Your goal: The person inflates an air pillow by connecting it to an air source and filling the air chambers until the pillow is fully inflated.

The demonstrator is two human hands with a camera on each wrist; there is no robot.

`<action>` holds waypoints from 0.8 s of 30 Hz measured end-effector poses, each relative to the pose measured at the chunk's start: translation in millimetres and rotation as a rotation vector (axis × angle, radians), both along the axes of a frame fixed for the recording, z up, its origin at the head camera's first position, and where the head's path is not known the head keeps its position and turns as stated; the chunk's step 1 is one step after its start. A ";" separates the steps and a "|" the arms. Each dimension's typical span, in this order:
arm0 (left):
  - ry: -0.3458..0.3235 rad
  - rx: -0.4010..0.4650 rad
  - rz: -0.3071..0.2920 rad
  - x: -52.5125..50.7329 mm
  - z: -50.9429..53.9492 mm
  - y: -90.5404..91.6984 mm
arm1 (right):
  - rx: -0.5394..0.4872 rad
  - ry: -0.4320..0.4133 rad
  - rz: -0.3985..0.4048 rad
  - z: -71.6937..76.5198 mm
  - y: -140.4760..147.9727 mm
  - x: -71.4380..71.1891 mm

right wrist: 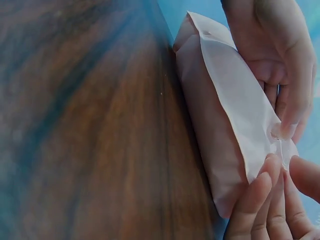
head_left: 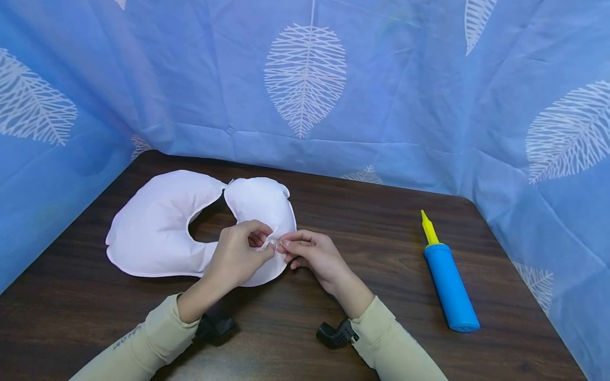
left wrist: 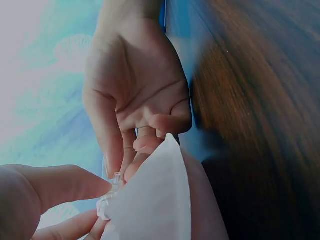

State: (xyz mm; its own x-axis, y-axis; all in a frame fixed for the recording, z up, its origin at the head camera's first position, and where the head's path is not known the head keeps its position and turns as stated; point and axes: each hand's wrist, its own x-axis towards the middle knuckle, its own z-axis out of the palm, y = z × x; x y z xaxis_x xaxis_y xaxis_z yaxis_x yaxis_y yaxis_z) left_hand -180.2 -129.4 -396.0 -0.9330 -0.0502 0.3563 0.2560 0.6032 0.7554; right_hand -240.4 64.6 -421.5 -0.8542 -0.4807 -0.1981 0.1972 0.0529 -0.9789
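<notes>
A white inflatable U-shaped neck pillow, puffed up, lies on the left half of the table. Its right arm carries a small clear air valve. My left hand reaches over the pillow and pinches this valve between thumb and fingers. From the right, my right hand meets it, thumb and index finger pinching the valve's tip. The left wrist view shows the clear plastic between both thumbs. In the right wrist view, fingers partly cover the valve.
A blue hand pump with a yellow nozzle lies on the right of the dark wooden table. Blue leaf-patterned cloth hangs behind and at both sides. Each wrist wears a black camera.
</notes>
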 end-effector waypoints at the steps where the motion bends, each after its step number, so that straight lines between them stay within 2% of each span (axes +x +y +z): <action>1: -0.006 0.008 -0.003 -0.5 0.0 -0.5 | -0.020 -0.011 0.002 -0.5 0.1 -0.2; 8: -0.103 0.079 -0.005 -2.6 3.7 -4.8 | -0.135 -0.071 0.020 -0.9 0.5 1.2; 14: -0.192 0.152 -0.003 -2.8 7.6 -9.6 | -0.159 -0.082 0.030 -0.4 0.1 1.5; 24: -0.221 0.181 -0.014 -2.2 8.7 -10.6 | -0.161 -0.070 0.034 -0.4 -0.5 2.1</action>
State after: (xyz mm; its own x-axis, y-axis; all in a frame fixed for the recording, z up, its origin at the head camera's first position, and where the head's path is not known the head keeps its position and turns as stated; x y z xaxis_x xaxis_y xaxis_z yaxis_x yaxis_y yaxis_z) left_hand -182.4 -140.0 -387.3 -0.9882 -0.0807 0.1303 0.0805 0.4505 0.8891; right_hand -238.3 64.0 -421.9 -0.8238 -0.5392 -0.1749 0.2661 -0.0955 -0.9592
